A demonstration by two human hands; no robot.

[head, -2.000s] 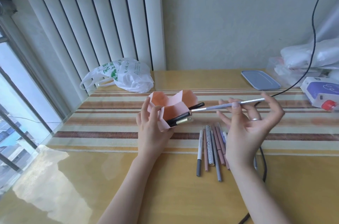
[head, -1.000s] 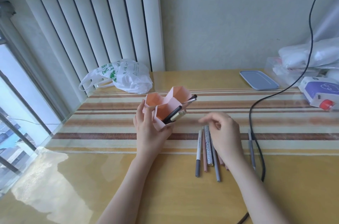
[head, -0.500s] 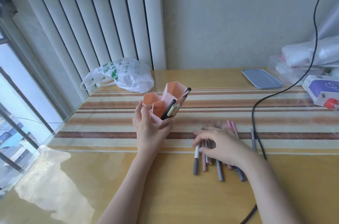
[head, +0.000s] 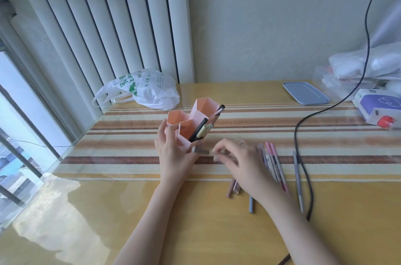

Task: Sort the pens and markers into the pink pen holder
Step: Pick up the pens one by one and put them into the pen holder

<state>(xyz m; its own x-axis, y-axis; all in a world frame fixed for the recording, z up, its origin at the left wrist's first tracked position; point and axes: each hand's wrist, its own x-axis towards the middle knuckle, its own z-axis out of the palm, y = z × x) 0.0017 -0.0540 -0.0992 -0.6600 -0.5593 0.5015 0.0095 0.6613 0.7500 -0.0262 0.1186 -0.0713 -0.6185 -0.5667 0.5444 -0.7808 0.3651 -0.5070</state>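
Bright daylight from window [head: 19, 112] at left; glare on near-left table [head: 54, 210]; my right hand [head: 238, 160] motion-blurred; edges bowed.

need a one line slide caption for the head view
Left hand holds the pink pen holder while the right hand pinches a grey pen beside it.

The pink pen holder [head: 191, 122], hexagon-celled, leans in the left hand [head: 173, 156], several pens inside. Loose pens [head: 274, 162] lie under and right of the right hand [head: 240, 160]
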